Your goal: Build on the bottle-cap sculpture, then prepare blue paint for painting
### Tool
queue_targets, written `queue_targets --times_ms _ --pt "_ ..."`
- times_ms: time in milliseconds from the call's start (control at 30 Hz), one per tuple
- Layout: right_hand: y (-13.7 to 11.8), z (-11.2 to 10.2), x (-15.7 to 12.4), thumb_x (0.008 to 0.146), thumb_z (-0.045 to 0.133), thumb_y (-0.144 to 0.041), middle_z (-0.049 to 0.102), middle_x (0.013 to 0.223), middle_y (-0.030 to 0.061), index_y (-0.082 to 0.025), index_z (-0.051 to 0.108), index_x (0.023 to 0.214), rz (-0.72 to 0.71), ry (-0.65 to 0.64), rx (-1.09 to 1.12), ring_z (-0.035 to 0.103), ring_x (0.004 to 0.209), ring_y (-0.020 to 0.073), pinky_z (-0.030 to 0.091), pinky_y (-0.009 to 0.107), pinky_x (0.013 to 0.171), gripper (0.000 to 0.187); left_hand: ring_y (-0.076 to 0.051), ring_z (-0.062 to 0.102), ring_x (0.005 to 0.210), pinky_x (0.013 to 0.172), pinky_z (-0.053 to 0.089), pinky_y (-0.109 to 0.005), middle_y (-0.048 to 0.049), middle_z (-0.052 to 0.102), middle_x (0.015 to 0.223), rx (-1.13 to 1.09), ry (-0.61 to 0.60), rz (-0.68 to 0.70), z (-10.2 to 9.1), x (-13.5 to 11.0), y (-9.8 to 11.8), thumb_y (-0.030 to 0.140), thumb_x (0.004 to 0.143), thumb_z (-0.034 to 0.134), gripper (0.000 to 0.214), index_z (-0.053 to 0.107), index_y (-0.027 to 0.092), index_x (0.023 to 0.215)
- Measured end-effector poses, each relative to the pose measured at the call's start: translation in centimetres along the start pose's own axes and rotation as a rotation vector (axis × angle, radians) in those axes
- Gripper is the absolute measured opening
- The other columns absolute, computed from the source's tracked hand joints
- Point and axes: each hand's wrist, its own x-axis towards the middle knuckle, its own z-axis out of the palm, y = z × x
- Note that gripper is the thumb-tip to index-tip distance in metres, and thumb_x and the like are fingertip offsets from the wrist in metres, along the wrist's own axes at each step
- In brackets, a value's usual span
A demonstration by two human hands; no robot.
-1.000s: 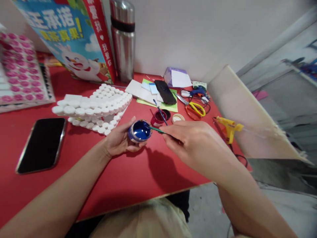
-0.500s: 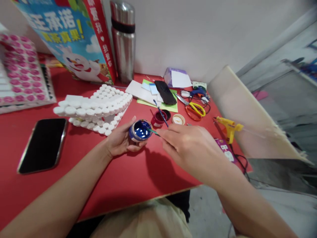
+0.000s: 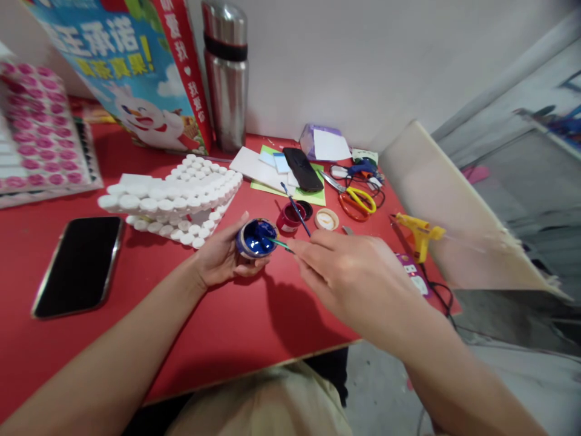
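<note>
My left hand [image 3: 218, 257] is wrapped round a small pot of blue paint [image 3: 256, 238], tilted toward me on the red table [image 3: 236, 321]. My right hand [image 3: 349, 275] pinches a thin green-handled brush [image 3: 280, 243] whose tip dips into the blue paint. Just behind stands a red paint pot [image 3: 288, 218] with a second brush [image 3: 295, 209] leaning in it. A white structure of bottle caps [image 3: 175, 197] lies left of the blue pot.
A black phone [image 3: 77, 263] lies at the left. A steel flask [image 3: 226, 75] and a colourful box [image 3: 131, 72] stand at the back. Scissors [image 3: 356, 200], a yellow glue gun [image 3: 420, 233], a black case [image 3: 303, 169], papers and a small lid [image 3: 327, 219] crowd the right.
My right hand has shifted slightly left and down, pushing the brush tip deeper into the blue pot. The left hand and pot barely moved.
</note>
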Motion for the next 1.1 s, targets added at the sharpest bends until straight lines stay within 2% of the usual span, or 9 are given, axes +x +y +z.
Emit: queue_targets --times_ms 300,533,700,833,967,1100 --pt "0.0 -0.3 -1.5 0.103 0.048 -0.021 0.074 0.089 0.0073 -0.016 0.076 0.097 0.065 0.189 0.1 0.068 0.076 0.0184 0.043 0.031 0.064 0.029 -0.013 0.047 0.046 0.041 0.031 -0.019 -0.013 0.063 0.067 0.024 -0.017 0.035 -0.2 0.1 -0.2 0.062 0.103 0.034 0.062 0.069 0.011 0.095" --pt "0.6 0.8 -0.7 0.101 0.05 -0.022 0.074 0.086 0.0062 -0.019 0.077 0.1 0.044 0.262 0.18 0.066 0.074 0.0176 0.044 0.031 0.067 0.027 -0.013 0.047 0.048 0.037 0.027 -0.016 -0.0122 0.06 0.063 0.081 -0.008 0.035 -0.1 0.2 -0.4 0.064 0.103 0.032 0.068 0.07 0.008 0.089" --pt "1.4 1.1 -0.4 0.101 0.053 -0.022 0.074 0.083 0.0054 -0.017 0.079 0.096 -0.007 0.253 0.244 0.064 0.07 0.0156 0.042 0.029 0.066 0.027 -0.012 0.045 0.046 0.035 0.026 -0.015 -0.0108 0.058 0.06 0.116 -0.032 -0.001 -0.4 0.2 -0.4 0.071 0.098 0.039 0.071 0.069 0.008 0.083" --pt "1.9 1.1 -0.3 0.101 0.056 -0.021 0.075 0.086 0.0052 -0.017 0.079 0.097 -0.058 0.245 0.268 0.065 0.073 0.015 0.042 0.027 0.067 0.024 -0.01 0.041 0.041 0.033 0.024 -0.015 -0.0091 0.057 0.057 0.13 -0.06 -0.033 -0.6 0.1 -0.4 0.072 0.099 0.035 0.074 0.069 0.008 0.085" --pt "2.0 1.1 -0.1 0.102 0.056 -0.022 0.075 0.086 0.0049 -0.018 0.079 0.101 -0.079 0.217 0.264 0.066 0.075 0.0157 0.043 0.028 0.069 0.023 -0.01 0.041 0.04 0.032 0.022 -0.014 -0.0096 0.058 0.056 0.128 -0.047 -0.054 -0.5 0.1 -0.3 0.073 0.097 0.038 0.073 0.07 0.008 0.087" --pt "1.7 1.1 -0.1 0.102 0.055 -0.022 0.073 0.081 0.0046 -0.017 0.079 0.105 -0.118 0.154 0.221 0.065 0.074 0.0166 0.043 0.029 0.069 0.025 -0.012 0.045 0.041 0.032 0.024 -0.015 -0.0105 0.058 0.055 0.134 -0.015 -0.047 -0.1 0.1 -0.4 0.073 0.096 0.043 0.071 0.068 0.009 0.081"
